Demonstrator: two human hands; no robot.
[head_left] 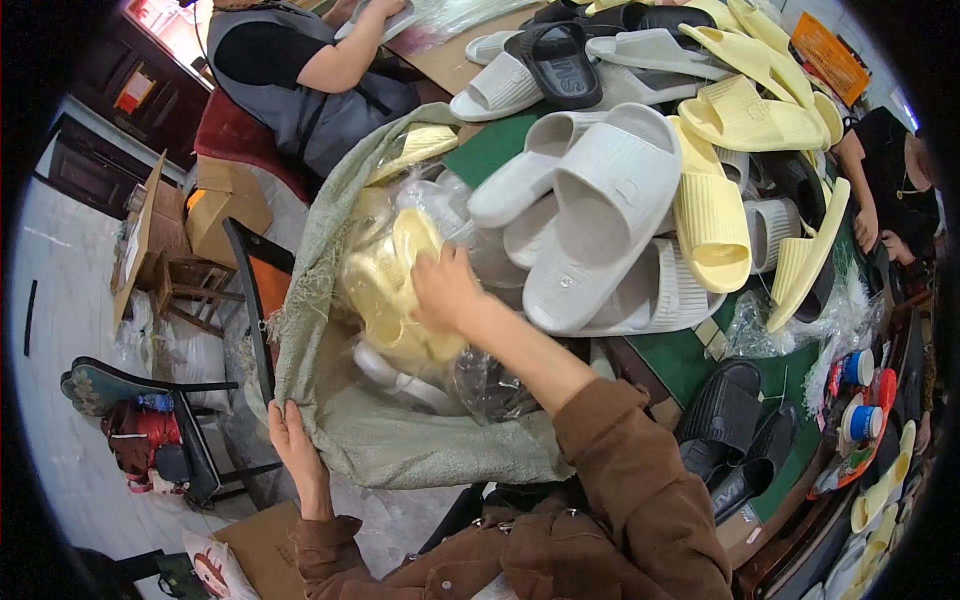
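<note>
A large grey-green woven sack [345,210] gapes in front of me against the table edge. At its near left rim, my left hand [300,455] is closed on the fabric, thumb side hidden by the cloth. My right hand [445,292] reaches into the sack's mouth, its fingers closed on a pair of yellow slippers [388,300] in clear plastic; the hand is slightly blurred. Other bagged slippers lie around it in the sack, among them white-grey slippers [395,378] and a yellow slipper [425,143] near the far rim.
Grey slippers [610,215], yellow slippers [715,205] and black slippers [725,415] crowd the green table [655,360]. A person [300,75] sits at the far left; another person [885,190] is at the right. Chairs and a cardboard box [225,205] stand at left.
</note>
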